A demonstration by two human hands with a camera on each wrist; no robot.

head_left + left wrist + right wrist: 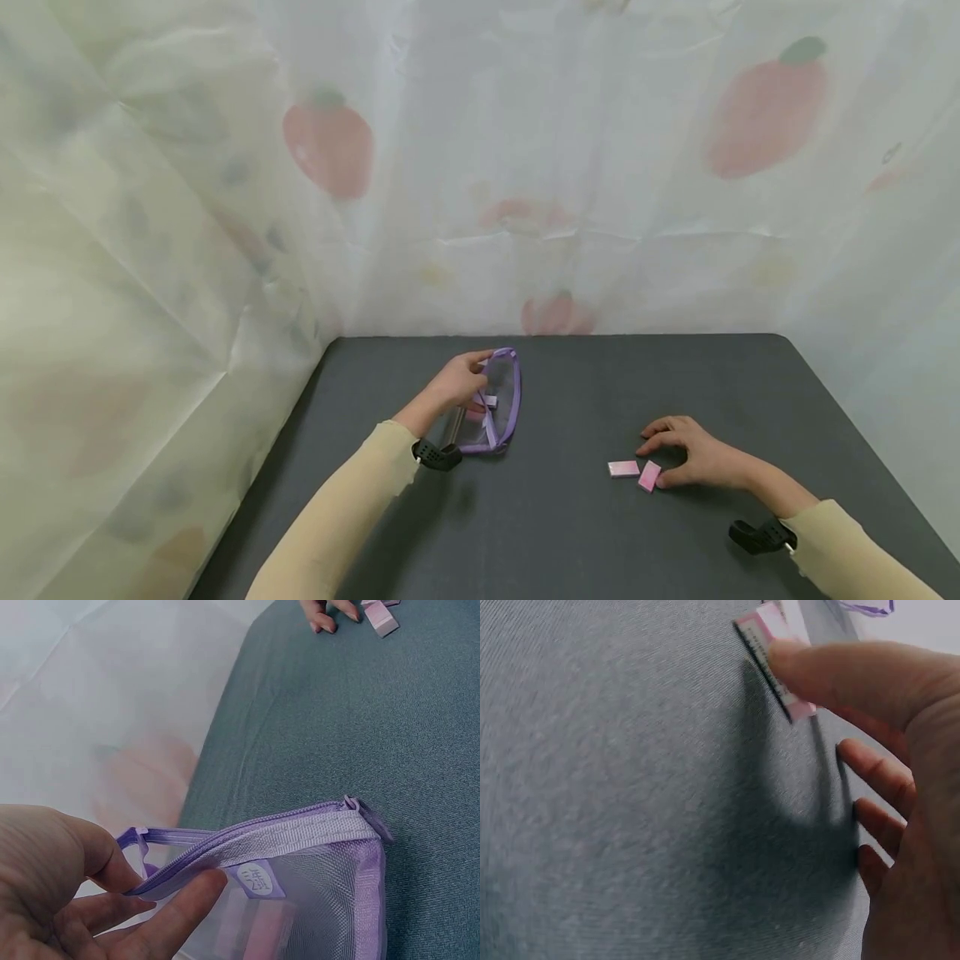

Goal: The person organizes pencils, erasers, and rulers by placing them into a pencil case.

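Observation:
A purple mesh zip pouch (501, 402) lies on the dark grey table (570, 533), left of centre. My left hand (467, 377) pinches its opened zip edge between thumb and fingers (176, 900), holding the mouth of the pouch (322, 892) up; pink items show through the mesh. My right hand (693, 457) rests on the table to the right, its thumb (832, 671) touching one pink rectangular block (648, 476), which is also visible under that thumb (769, 649). Its other fingers are spread and hold nothing. A second pink block (623, 468) lies just left of the first.
A pale sheet printed with strawberries (525, 167) hangs behind the table and along its left side. The table's right edge (862, 433) runs close to my right forearm. Bare grey surface lies between the pouch and the pink blocks.

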